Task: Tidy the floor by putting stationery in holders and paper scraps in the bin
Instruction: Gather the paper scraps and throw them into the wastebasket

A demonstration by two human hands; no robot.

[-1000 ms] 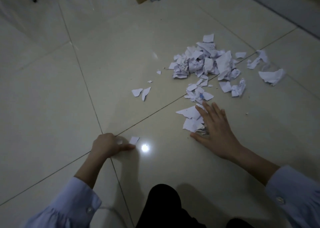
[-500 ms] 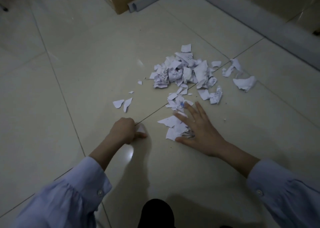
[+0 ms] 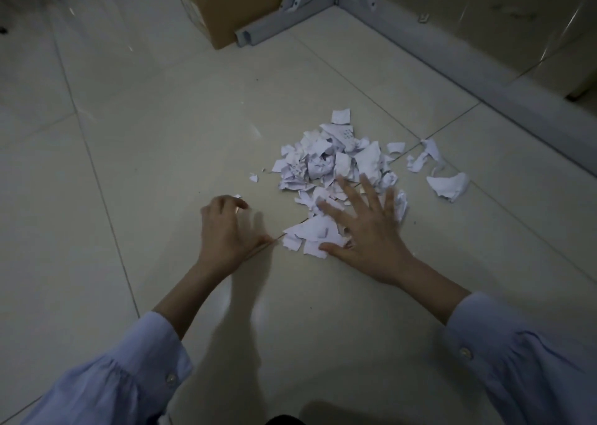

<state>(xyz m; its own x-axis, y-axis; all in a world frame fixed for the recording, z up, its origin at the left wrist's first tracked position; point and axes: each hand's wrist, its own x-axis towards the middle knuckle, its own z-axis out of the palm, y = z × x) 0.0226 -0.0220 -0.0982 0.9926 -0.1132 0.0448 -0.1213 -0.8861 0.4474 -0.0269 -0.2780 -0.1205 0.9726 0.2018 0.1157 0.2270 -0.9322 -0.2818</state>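
Observation:
A heap of torn white paper scraps (image 3: 326, 162) lies on the pale tiled floor (image 3: 161, 133). My right hand (image 3: 365, 230) presses flat with spread fingers on the near edge of the heap, and several flat scraps (image 3: 310, 230) show beside its thumb. My left hand (image 3: 226, 227) is on the floor left of the heap with its fingers curled; a small white scrap (image 3: 237, 195) peeks out at its fingertips. Another tiny scrap (image 3: 253, 178) lies apart just beyond it. No stationery, holder or bin is in view.
Larger loose scraps (image 3: 447, 183) and a torn strip (image 3: 420, 161) lie to the right of the heap. A cardboard box (image 3: 226, 4) and a grey metal frame foot (image 3: 284, 20) stand at the back. A grey rail (image 3: 484, 69) runs along the right.
My left hand has moved forward and right over the two stray scraps, bringing the small scrap along. My right hand slid further into the heap and spread its fingers. The camera moved closer.

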